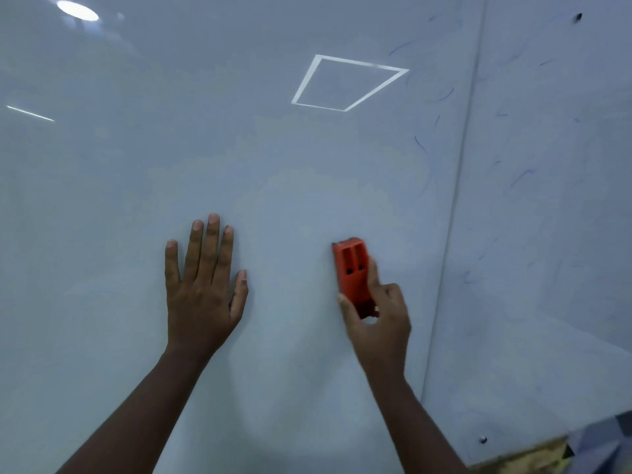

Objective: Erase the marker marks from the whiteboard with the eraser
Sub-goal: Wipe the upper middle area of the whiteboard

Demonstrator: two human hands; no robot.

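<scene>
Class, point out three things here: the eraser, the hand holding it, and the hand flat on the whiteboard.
eraser (352, 271), head view, orange back.
right hand (379, 323), head view, knuckles.
left hand (200, 295), head view, back.

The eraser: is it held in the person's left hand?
No, the right hand grips the orange eraser; the left hand lies flat on the whiteboard.

Left hand (201, 289) is laid flat, fingers pointed to 12 o'clock; right hand (376, 316) is curled tight, gripping.
</scene>
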